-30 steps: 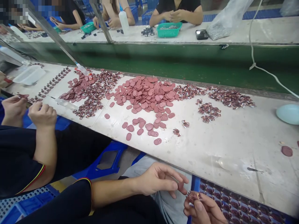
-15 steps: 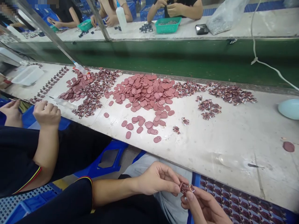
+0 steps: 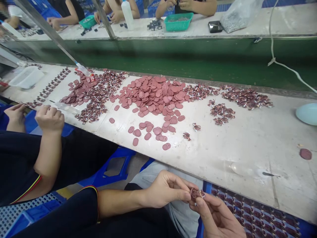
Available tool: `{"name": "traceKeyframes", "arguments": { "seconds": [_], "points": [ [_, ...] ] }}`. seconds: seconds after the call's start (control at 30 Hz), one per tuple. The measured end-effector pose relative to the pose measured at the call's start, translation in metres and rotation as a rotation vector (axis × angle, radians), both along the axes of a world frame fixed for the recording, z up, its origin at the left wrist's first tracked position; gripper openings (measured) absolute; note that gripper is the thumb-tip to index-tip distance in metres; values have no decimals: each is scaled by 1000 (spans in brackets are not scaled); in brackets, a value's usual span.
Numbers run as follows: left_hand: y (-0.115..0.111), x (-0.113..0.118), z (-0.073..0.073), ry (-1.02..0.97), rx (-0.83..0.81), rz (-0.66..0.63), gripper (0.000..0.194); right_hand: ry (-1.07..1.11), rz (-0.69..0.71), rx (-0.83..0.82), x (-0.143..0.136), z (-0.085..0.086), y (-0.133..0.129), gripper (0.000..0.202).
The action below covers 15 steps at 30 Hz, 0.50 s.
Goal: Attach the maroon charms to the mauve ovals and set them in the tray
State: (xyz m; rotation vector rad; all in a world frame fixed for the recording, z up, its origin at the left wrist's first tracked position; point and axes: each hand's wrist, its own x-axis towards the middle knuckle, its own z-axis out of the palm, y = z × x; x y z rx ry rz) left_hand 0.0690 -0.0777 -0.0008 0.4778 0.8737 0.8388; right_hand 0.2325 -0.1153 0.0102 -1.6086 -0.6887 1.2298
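Observation:
Above my lap, my left hand (image 3: 168, 190) pinches one side of a small dark red piece (image 3: 194, 194) with white and orange bits. My right hand (image 3: 214, 211) grips its other side between thumb and fingers, so the fingertips of both hands nearly meet. Fingers cover part of the piece. On the white table (image 3: 247, 145) lies a big heap of flat reddish oval discs (image 3: 153, 94), with loose discs nearer the edge. Small dark red pieces like the held one form piles (image 3: 245, 97) to the right of the discs.
A blue tray with rows of dark red pieces (image 3: 257, 215) sits below the table edge at right. At left, a co-worker's hands (image 3: 51, 120) are over the table edge. A pale blue rounded object (image 3: 307, 114) and a single disc (image 3: 305, 154) lie far right.
Both my hands remain on the small piece, which has shifted slightly up in view. The co-worker's farther hand at left has moved a little to the right.

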Motion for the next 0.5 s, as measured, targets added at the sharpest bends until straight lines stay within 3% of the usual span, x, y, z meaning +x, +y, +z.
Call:
{"name": "traceKeyframes", "arguments": {
  "seconds": [0.33,0.5],
  "points": [
    [-3,6,-9,-18,30,22,29,41,-66,-68,-2,0,2,37],
    [-3,5,-8,73,111,-22,32,146,-60,-111,4,-18,1,42]
  ]
}}
